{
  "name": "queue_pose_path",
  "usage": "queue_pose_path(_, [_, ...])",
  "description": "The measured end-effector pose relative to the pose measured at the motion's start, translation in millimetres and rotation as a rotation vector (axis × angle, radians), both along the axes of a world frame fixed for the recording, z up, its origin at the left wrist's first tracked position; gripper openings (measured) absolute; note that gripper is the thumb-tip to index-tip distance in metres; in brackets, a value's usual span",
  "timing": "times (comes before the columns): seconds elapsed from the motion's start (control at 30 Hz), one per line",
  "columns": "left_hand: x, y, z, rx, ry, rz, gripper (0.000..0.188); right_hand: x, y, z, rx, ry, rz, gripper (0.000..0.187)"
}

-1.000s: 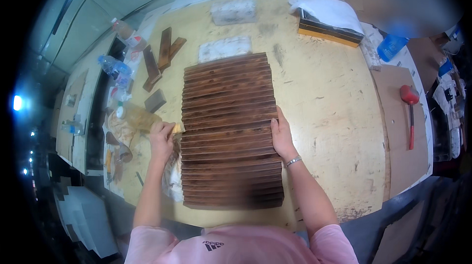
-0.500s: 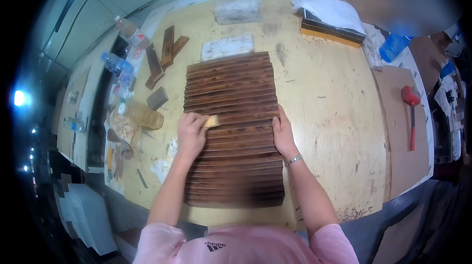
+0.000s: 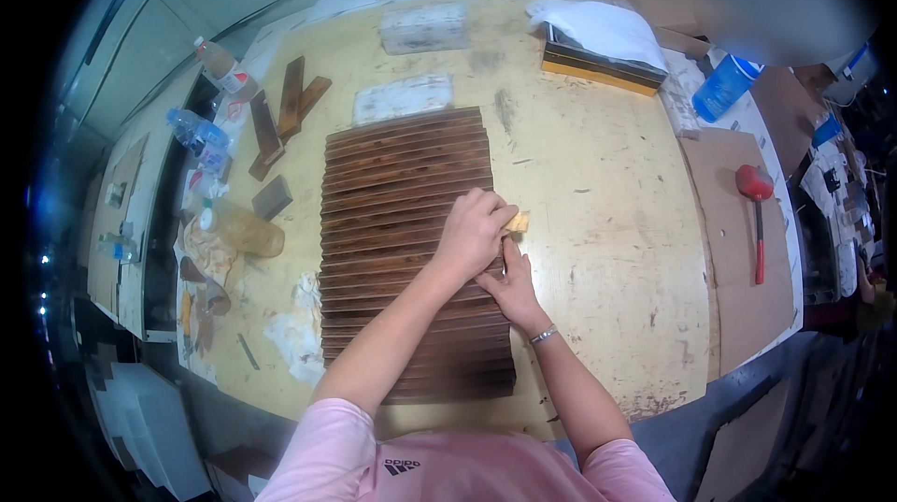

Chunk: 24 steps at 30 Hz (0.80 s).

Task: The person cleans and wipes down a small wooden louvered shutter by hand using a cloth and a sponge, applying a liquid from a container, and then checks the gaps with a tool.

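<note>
A dark brown ribbed wooden panel [image 3: 402, 212] lies flat, its ridges running from left to right. My left hand [image 3: 472, 229] reaches across to the panel's right edge. Its fingers are closed on a small yellow pad [image 3: 520, 222], perhaps a piece of sponge, which pokes out past that edge. Just below, my right hand [image 3: 514, 289] grips the same edge, thumb over the top and fingers along the side. The left hand partly covers the right thumb. A metal bracelet [image 3: 544, 334] circles my right wrist.
On the yellowish table [image 3: 617, 250], left, are wooden strips [image 3: 291, 95], a grey block [image 3: 272, 197], a jar of amber liquid [image 3: 248, 228] and plastic bottles [image 3: 224, 67]. White blocks [image 3: 404, 98] stand beyond the panel. A cloth-covered box [image 3: 603, 67], blue container [image 3: 724, 91] and red mallet [image 3: 755, 184] are right.
My left hand has swept rightward across the panel with the yellow pad, from the left side to the right edge. My right hand stays at that edge. The whole view has shifted slightly.
</note>
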<state>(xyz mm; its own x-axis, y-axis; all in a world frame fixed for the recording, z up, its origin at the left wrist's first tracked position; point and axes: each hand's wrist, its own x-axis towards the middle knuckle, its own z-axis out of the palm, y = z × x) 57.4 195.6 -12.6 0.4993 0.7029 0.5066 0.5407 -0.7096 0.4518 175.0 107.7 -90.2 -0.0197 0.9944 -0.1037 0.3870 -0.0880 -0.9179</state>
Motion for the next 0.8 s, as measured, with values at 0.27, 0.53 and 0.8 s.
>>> queue_pose_path(0.27, [-118,-18,17,-0.014,0.272,0.316,0.029,-8,-4,1,-0.001,-0.020,-0.041,0.093])
queue_pose_path(0.53, [-93,-29,12,0.040,0.211,0.177,0.031,2,-2,14,-0.020,0.007,0.010,0.092])
queue_pose_path(0.8, [-321,-72,9,-0.084,0.305,0.736,0.032,-5,0,12,0.016,0.036,0.000,0.087])
